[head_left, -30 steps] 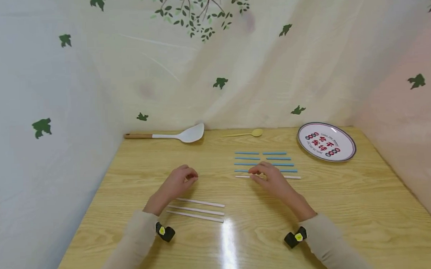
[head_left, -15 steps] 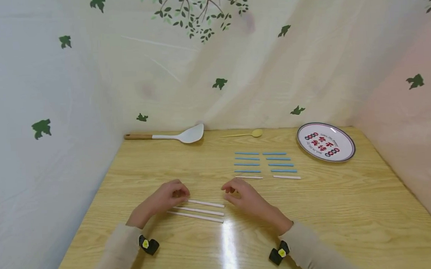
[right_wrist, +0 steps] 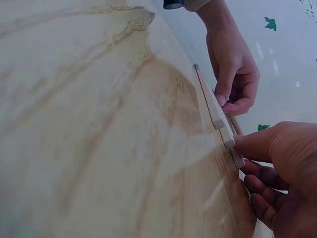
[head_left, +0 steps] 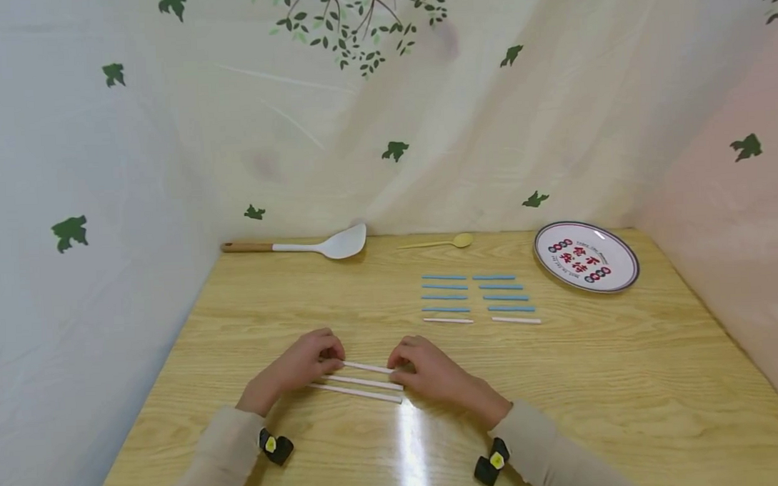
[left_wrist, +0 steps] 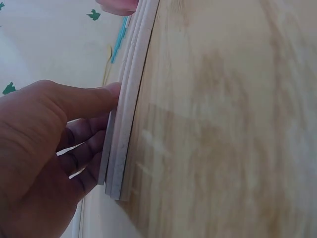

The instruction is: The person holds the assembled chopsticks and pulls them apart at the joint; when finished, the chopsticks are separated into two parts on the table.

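On the worktop (head_left: 626,392), closest in, two white sticks (head_left: 358,393) side by side. Just beyond, pinching a third white stick (head_left: 367,367) between thumb and fingers: near its left end with the left hand (head_left: 309,361), at its right end with the right hand (head_left: 427,370). Past that, rightward, a pair of short white sticks (head_left: 516,321), then eight blue sticks (head_left: 445,297) in two columns. Farther, a printed plate (head_left: 621,263) at right, a yellow spoon (head_left: 462,240), a white spatula (head_left: 296,248) with wooden handle at left; behind, leaf-patterned cloth (head_left: 297,182).

Head view looks forward and down; wrist views (much closer) share white sticks (head_left: 364,382)
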A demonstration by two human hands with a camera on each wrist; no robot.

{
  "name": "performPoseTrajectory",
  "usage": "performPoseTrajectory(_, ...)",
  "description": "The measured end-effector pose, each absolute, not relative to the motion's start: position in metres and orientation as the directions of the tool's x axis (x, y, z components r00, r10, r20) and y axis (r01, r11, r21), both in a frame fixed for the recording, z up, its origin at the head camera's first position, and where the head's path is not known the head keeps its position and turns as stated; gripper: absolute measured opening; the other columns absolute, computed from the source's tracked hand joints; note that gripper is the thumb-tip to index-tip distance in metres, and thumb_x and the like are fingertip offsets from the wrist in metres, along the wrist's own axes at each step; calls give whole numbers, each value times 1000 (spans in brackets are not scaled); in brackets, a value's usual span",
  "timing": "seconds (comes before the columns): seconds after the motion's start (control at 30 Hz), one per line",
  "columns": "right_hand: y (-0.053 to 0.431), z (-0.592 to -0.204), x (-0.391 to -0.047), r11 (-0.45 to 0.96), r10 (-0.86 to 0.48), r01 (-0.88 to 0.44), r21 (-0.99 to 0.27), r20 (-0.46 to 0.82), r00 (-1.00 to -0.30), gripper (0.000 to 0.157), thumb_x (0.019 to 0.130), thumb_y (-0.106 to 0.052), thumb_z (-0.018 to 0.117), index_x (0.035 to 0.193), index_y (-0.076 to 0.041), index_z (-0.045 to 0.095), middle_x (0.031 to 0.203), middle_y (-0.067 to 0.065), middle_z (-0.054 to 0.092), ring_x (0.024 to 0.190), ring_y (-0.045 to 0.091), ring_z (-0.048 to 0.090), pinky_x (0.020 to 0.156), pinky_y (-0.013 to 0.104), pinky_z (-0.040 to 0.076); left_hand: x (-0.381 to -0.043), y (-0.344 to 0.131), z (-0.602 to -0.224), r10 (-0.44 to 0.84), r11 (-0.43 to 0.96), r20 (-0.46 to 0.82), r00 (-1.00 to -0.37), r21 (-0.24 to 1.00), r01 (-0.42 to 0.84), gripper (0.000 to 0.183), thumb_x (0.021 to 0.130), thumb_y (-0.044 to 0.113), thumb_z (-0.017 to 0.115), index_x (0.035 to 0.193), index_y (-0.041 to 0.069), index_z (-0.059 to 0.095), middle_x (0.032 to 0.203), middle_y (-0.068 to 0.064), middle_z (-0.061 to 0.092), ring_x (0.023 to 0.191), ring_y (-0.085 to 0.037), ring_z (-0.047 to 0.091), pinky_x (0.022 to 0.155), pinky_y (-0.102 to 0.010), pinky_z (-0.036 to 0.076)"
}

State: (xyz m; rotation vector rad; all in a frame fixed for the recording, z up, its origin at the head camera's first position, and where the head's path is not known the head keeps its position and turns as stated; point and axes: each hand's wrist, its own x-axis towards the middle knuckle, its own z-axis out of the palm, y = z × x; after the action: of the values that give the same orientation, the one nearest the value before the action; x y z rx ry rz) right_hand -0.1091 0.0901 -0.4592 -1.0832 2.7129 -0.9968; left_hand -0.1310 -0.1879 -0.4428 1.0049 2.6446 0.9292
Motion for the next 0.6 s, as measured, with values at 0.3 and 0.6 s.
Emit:
performPoseTrajectory(0.3,89,-455,-106,575,-592,-531,-622,131,-795,6,92,-19,63,96,-16,66,97,-6,58,93,11,53,83,29,47,-132,-184,-440,634,607,69,-770,572,551,5,88,10,68,86,12,64,85,5,59,79,-5,54,72,-24,48)
performPoseTrajectory(0.6,96,-438,-113,572,-507,-420,-704,98,-856,8,93,-16,62,100,-17,66,90,-7,64,83,7,58,75,27,49,-136,-167,-420,628,619,60,-776,565,545,6,93,9,61,98,8,65,90,1,63,83,-9,58,74,-27,50)
